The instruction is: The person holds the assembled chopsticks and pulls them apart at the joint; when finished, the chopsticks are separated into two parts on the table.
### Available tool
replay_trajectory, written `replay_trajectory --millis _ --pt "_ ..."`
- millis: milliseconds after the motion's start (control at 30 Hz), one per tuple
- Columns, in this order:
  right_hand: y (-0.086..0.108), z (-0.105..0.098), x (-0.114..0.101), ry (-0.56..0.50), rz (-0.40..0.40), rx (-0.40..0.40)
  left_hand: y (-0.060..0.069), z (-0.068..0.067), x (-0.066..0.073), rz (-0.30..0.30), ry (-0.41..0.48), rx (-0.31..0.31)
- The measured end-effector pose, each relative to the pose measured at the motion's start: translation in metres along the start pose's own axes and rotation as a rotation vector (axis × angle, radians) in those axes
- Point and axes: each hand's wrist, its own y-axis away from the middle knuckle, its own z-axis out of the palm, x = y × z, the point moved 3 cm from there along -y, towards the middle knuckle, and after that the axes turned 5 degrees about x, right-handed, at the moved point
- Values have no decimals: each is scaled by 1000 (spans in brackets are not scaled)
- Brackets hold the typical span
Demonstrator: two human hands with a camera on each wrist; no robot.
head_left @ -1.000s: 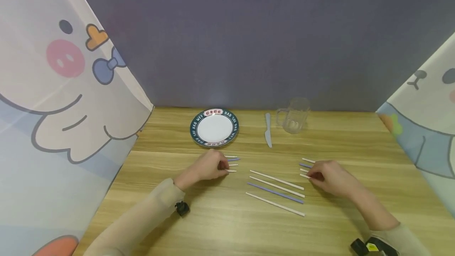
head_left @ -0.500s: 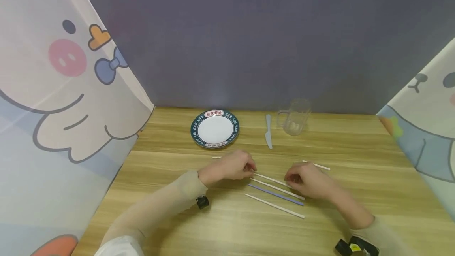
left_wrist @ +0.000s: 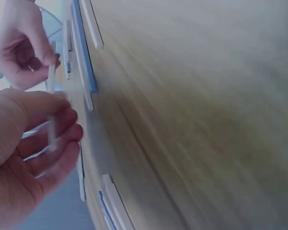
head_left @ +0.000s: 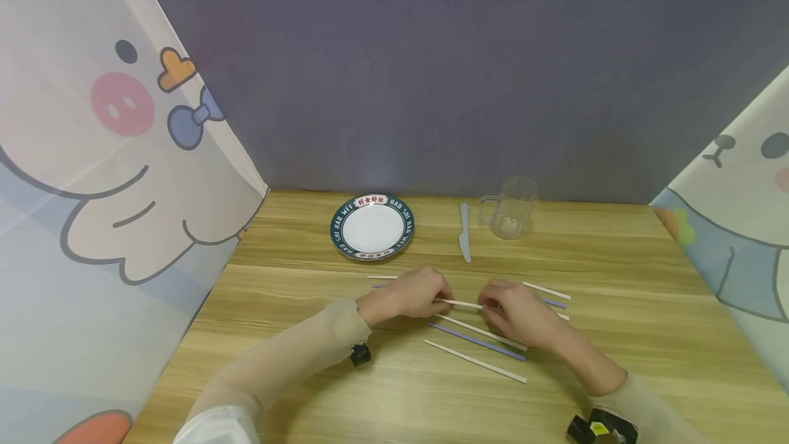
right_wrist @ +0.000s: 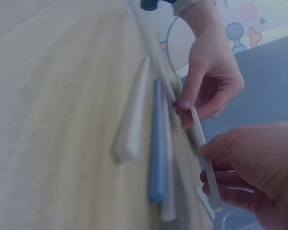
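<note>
A thin white chopstick [head_left: 464,303] spans the gap between my two hands at the middle of the table. My left hand [head_left: 419,293] pinches its left end, and my right hand [head_left: 516,312] pinches it towards the right. Both wrist views show this chopstick lifted off the wood, between thumb and fingers. Just in front lie a white chopstick [head_left: 477,330], a purple-blue chopstick [head_left: 477,342] and another white chopstick [head_left: 476,362], roughly parallel and slanted. Behind my left hand lies a partly hidden white stick [head_left: 382,277]. A white stick [head_left: 546,290] lies beyond my right hand.
A plate [head_left: 372,227] with a dark green lettered rim stands at the back. Right of it lie a pale knife [head_left: 465,233] and a clear mug [head_left: 513,210]. A grey partition [head_left: 462,74] rises behind the wooden table [head_left: 296,238].
My left hand has moved right from the left sticks, and my right hand has moved left from the right sticks. They now hold the rearmost chopstick of the middle row.
</note>
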Motion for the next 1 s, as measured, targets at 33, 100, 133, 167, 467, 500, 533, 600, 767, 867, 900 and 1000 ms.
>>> replay_trajectory --millis 33,100,133,167,467,500,533,600,767,867,900,1000 --pt "-2 -1 -1 16 -4 9 2 -1 1 8 1 23" --pt "-7 -4 -5 24 -13 26 6 -2 2 36 12 84" --pt "-9 -6 -7 24 -32 42 8 -4 3 49 20 114" --pt "-12 -7 -9 26 -50 54 10 -6 3 62 34 142" --pt "-31 -16 -25 -67 -158 98 25 -22 7 60 -69 228" --pt "-32 -16 -26 -79 -161 95 26 -24 8 53 -80 221" --pt "-33 -17 -27 -88 -164 92 27 -26 8 48 -86 213" --pt "-34 -19 -28 -98 -165 87 29 -28 9 37 -88 201" --pt "-41 -21 -31 -104 -167 86 30 -30 10 27 -119 201" --pt "-45 -21 -32 -89 -172 111 29 -31 10 26 -152 213" --pt "-46 -21 -32 -86 -173 118 29 -31 10 24 -160 216" --pt "-48 -20 -32 -77 -173 132 28 -33 9 9 -181 216"
